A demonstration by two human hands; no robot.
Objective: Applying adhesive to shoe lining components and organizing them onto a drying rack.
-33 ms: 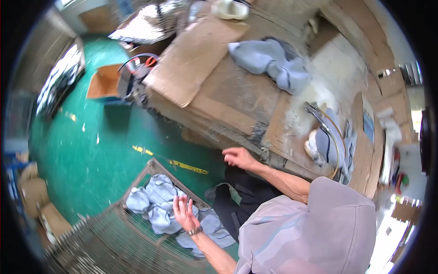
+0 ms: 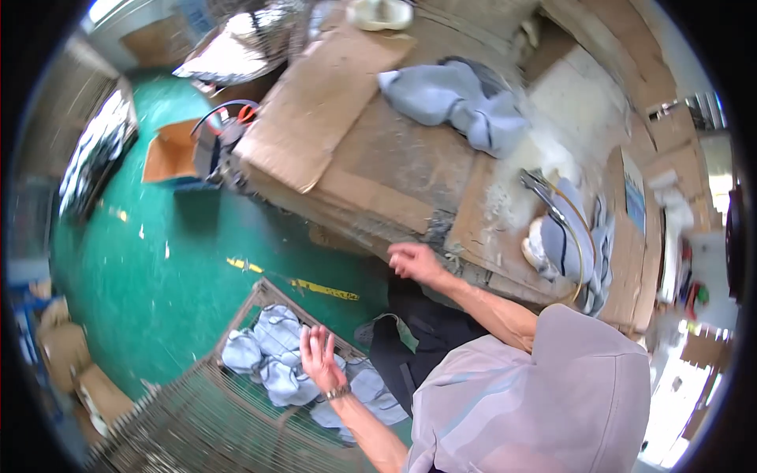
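My left hand (image 2: pixel 318 359), a watch on its wrist, is open with fingers apart, over grey-blue cloth pieces (image 2: pixel 277 335) that lie heaped on a metal wire rack (image 2: pixel 201 418). It holds nothing I can see, and I cannot tell whether it touches the cloth. My right hand (image 2: pixel 415 262) hovers by the near edge of the cardboard-covered table (image 2: pixel 378 197), fingers loosely bent and apart, nothing in them. A bunched grey-blue cloth piece (image 2: pixel 457 102) with a dark part rests farther back on the table. At the table's right lies more grey-blue cloth (image 2: pixel 564 244).
A metal hand tool (image 2: pixel 544 191) with a thin yellow hose lies on the table's right side, beside a white powdery patch (image 2: pixel 512 193). An orange-and-blue box (image 2: pixel 169 154) stands on the green floor (image 2: pixel 158 276). A white dish (image 2: pixel 380 13) sits at the table's far edge.
The table and its things have shifted slightly left in the view. Both hands keep nearly the same pose, the left still spread and the right still loosely bent.
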